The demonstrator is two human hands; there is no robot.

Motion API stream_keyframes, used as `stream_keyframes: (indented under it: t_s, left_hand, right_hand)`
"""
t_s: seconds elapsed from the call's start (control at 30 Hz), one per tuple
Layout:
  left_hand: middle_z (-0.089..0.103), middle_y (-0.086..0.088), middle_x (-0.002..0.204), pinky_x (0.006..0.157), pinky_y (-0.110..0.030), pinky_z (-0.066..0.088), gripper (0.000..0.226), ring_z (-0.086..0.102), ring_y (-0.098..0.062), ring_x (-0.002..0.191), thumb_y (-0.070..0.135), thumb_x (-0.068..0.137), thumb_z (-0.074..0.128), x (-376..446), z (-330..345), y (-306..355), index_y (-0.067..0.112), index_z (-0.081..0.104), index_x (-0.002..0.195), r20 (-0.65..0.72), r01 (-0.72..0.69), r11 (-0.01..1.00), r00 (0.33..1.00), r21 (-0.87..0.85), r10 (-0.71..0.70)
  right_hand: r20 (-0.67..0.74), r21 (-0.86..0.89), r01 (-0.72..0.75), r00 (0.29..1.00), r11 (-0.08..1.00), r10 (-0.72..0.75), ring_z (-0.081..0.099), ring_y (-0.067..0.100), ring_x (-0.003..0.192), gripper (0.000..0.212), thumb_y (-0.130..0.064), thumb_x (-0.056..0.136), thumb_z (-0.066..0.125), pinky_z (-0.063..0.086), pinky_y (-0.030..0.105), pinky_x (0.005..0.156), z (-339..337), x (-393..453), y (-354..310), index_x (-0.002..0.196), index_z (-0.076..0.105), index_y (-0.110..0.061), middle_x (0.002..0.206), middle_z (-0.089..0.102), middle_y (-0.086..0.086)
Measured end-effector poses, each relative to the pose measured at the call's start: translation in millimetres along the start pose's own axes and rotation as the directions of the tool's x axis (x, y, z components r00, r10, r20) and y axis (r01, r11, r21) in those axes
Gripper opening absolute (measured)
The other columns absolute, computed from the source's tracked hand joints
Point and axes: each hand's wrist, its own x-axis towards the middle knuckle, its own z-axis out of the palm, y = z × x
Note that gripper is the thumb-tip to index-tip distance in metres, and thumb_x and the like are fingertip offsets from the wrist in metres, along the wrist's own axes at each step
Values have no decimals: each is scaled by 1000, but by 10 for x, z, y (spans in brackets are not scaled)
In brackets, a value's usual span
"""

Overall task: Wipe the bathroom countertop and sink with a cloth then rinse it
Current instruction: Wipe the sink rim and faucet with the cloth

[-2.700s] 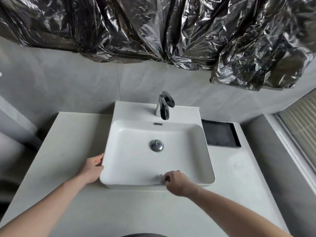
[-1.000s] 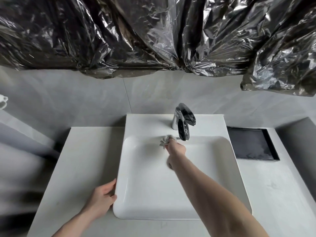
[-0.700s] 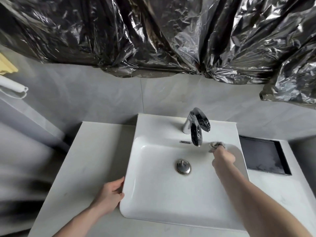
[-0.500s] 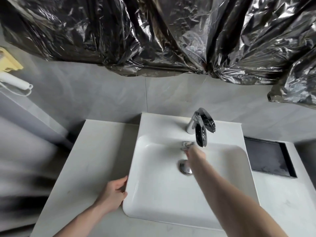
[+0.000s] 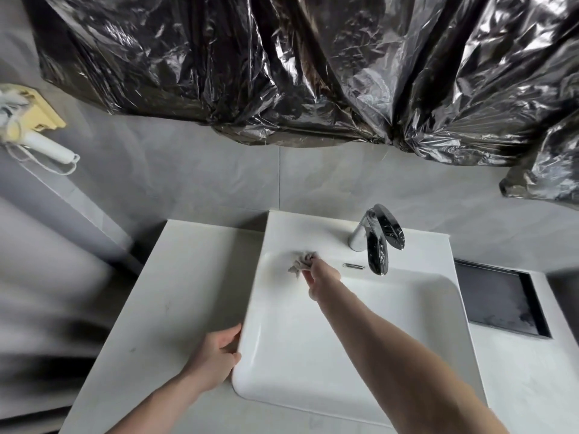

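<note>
A white rectangular sink (image 5: 407, 308) stands on a pale countertop (image 5: 163, 302). My right hand (image 5: 319, 277) reaches across the basin and holds a small crumpled grey cloth (image 5: 301, 260) against the back left inner wall, left of the chrome faucet (image 5: 376, 238). My left hand (image 5: 216, 355) rests on the sink's front left outer corner, fingers curled on the rim, holding nothing else. My right forearm hides the drain.
A black recessed tray (image 5: 498, 299) sits in the countertop right of the sink. Crinkled black plastic sheeting (image 5: 297, 67) hangs over the wall above. A yellow and white tool (image 5: 34, 126) hangs at the upper left. Grey tiled wall behind.
My right hand with the cloth swept from the basin's back right, past the faucet, to the back left wall. The left hand stayed on the sink's corner. The view shifted left.
</note>
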Motion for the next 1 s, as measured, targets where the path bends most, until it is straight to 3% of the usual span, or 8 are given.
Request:
stream_keyframes:
  t_s: [0.17,0.27,0.37,0.43,0.57,0.67,0.8,1.0]
  left_hand:
    - [58,8,141,108,-18,34,66,53,-3,129,-9,87,56,-35,-3,38,13,46,149,5,-13,1000,1000,25,13]
    - [56,10,144,112,-22,34,69,50,-2,133,-7,85,56,-21,-23,21,16,46,149,16,-7,999,1000,41,6]
    - [56,14,143,115,-25,34,72,49,0,134,-5,82,56,0,-39,-12,17,46,150,21,-8,999,1000,42,7]
    - [57,18,140,117,-27,34,73,50,0,133,-2,79,56,6,-37,-33,19,48,148,21,-16,999,1000,39,16]
    - [64,27,128,113,-26,39,76,55,3,127,1,71,51,9,-27,-18,37,58,137,13,-14,999,1000,48,13]
    - [67,38,110,105,-17,43,70,56,8,121,-1,69,48,-65,5,147,54,61,110,25,-7,995,1000,102,4]
    - [55,50,72,75,4,38,63,51,6,111,-16,84,46,-199,21,361,39,58,114,10,-13,995,1000,100,12]
    - [58,10,139,96,-14,30,68,46,-6,135,-12,84,49,-242,30,297,16,51,146,-28,-26,989,999,148,31]
  right_hand:
    - [-186,-53,157,969,986,-164,67,25,54,12,-10,89,70,53,31,63,-509,-108,-240,81,72,-1,51,69,6]
    - [-38,-269,419,895,867,-444,63,23,56,20,-9,87,60,53,32,60,-406,-284,-245,74,71,0,62,72,10]
    - [223,-481,708,669,517,-709,63,17,52,17,-8,91,55,51,29,58,-151,-345,-332,78,67,-7,62,71,2]
    - [375,-649,739,515,178,-771,65,18,64,19,-2,85,52,49,31,68,-52,-165,-383,81,65,-15,70,72,-3]
    - [541,-772,618,516,-149,-665,58,30,105,44,-4,86,46,49,36,91,56,128,-123,118,68,-26,122,68,-9]
    - [707,-641,716,413,-275,-574,53,27,108,34,-13,94,51,48,31,91,281,38,221,118,72,-27,126,67,-12]
    - [790,-587,748,444,-310,-423,61,23,106,34,-12,95,53,49,24,84,412,-158,207,118,71,-30,117,73,-9]
    - [638,-765,447,622,-464,-454,71,34,103,27,0,95,56,55,36,76,34,-398,-759,107,75,-16,108,75,14]
